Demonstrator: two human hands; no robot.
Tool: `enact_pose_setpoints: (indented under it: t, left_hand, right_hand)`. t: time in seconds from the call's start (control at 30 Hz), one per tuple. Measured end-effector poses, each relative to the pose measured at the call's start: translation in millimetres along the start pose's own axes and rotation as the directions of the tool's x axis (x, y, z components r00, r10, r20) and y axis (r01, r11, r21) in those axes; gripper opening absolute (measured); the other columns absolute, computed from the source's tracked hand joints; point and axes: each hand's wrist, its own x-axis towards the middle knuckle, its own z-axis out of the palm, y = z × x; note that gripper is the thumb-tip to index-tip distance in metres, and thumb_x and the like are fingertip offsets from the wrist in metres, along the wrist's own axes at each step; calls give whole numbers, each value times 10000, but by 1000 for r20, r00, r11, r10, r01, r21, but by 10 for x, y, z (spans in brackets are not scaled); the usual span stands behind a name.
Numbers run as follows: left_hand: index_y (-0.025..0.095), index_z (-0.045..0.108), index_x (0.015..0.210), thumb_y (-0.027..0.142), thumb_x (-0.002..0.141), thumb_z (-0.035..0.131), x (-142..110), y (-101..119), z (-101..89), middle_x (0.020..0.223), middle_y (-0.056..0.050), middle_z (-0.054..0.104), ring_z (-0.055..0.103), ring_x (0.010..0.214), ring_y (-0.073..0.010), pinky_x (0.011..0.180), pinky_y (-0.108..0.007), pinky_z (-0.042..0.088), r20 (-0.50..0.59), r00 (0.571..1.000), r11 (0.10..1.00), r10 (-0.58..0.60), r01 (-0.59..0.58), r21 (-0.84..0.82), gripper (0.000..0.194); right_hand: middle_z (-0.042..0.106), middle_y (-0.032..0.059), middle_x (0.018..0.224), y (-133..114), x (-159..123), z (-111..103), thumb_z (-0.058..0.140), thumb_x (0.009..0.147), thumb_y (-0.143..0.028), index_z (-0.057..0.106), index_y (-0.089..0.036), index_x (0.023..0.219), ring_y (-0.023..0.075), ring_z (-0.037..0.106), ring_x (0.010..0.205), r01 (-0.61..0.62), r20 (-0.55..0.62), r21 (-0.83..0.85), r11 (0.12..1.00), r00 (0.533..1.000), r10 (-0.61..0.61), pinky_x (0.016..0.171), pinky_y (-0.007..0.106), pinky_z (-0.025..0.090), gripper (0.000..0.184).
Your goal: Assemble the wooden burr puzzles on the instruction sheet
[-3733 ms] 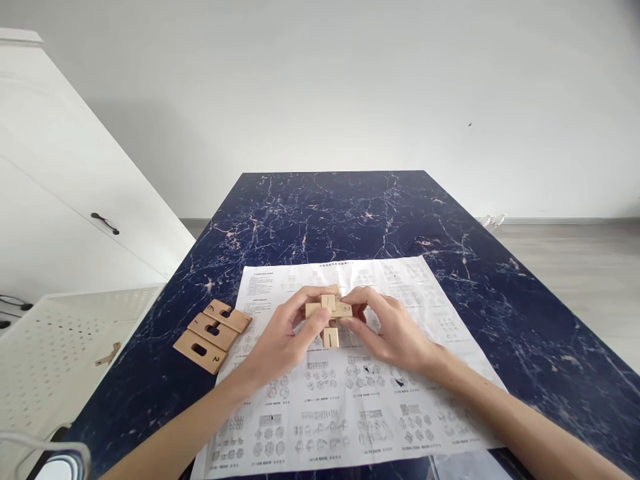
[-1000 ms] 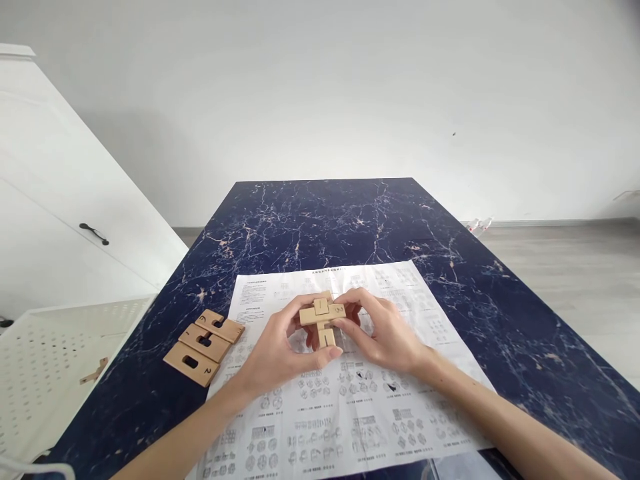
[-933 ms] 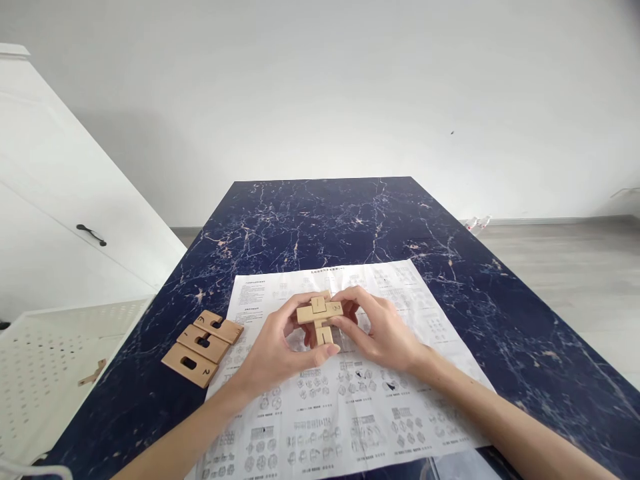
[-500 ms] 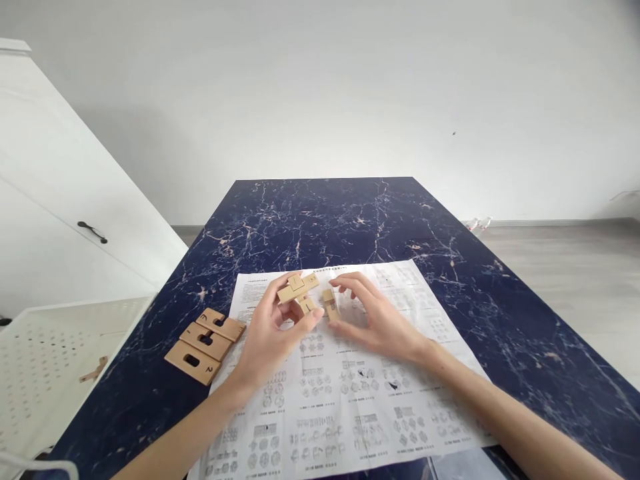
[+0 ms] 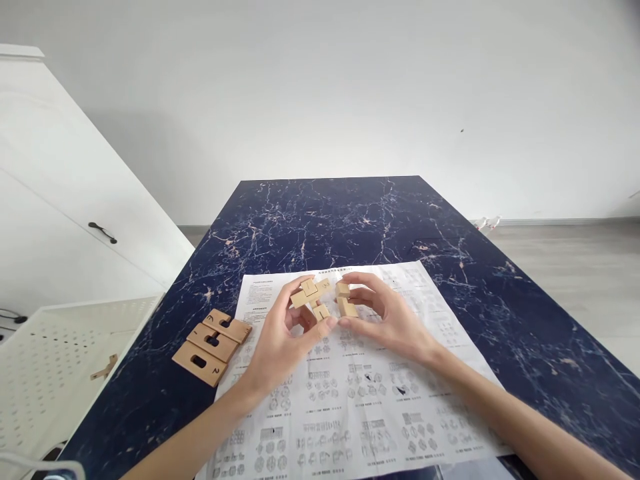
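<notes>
Slanting inward over the printed sheet (image 5: 345, 400), gripping joined wooden blocks (image 5: 305, 295) in the curled left hand (image 5: 285, 328) and pinching a separate notched block (image 5: 347, 307) in the arched right hand (image 5: 396, 315), just beside them.

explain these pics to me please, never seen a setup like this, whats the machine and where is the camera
There's no machine: these are a person's two bare hands. One camera, worn on the head, takes every picture, looking forward and down. The left hand holds joined wooden blocks; the right hand holds a separate notched block. Below them, a printed sheet covered in small drawings lies on a dark blue, marble-patterned table. By the sheet's left edge are three flat wooden plates with cut-outs and numbers.
</notes>
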Motion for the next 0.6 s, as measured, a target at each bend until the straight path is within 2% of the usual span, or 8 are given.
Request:
enact_pose_setpoints:
  t: [0.1, 0.2, 0.27, 0.43, 0.6]
  left_hand:
    - [303, 492, 1490, 443, 900, 837, -1, -11, 9, 1308, -79, 722, 737, 1127, -280, 809, -350, 621, 3, 1000, 1000, 12, -12, 12, 698]
    - [309, 496, 1485, 437, 902, 839, -1, -18, 11, 1346, -81, 699, 730, 1144, -283, 828, -358, 621, 9, 999, 999, 33, -33, 40, 688]
    - [311, 491, 1490, 441, 901, 842, -4, -14, 9, 1347, -81, 695, 728, 1147, -287, 836, -364, 621, 6, 999, 997, 39, -40, 60, 698]
    - [310, 484, 1507, 451, 905, 837, -10, 2, -1, 1296, -79, 717, 735, 1131, -291, 839, -370, 621, -1, 999, 995, 54, -54, 84, 712]
    - [322, 481, 1505, 455, 897, 846, -12, -7, 0, 1329, -82, 710, 738, 1134, -296, 823, -359, 623, 5, 999, 995, 51, -51, 88, 722]
  right_hand:
    - [707, 126, 1349, 26, 23, -32, 900, 838, -457, 583, -261, 1385, 287, 716, 1194, -24, 5, 173, 985, 1000, 24, 1122, 561, 583, 662]
    - [757, 93, 1235, 28, 34, -69, 924, 827, -409, 614, -274, 1379, 283, 718, 1200, -74, 64, 270, 960, 996, 59, 1125, 567, 580, 647]
    - [768, 84, 1229, 10, 35, -88, 928, 829, -388, 627, -285, 1381, 285, 719, 1216, -107, 122, 290, 951, 990, 74, 1129, 577, 573, 637]
    - [728, 96, 1385, -34, 32, -91, 947, 806, -372, 635, -293, 1353, 284, 715, 1273, -121, 204, 331, 936, 978, 55, 1149, 565, 563, 635]
    - [769, 101, 1323, -60, 25, -95, 907, 847, -428, 620, -290, 1418, 298, 758, 1198, -182, 251, 335, 924, 963, 99, 1073, 577, 610, 654]
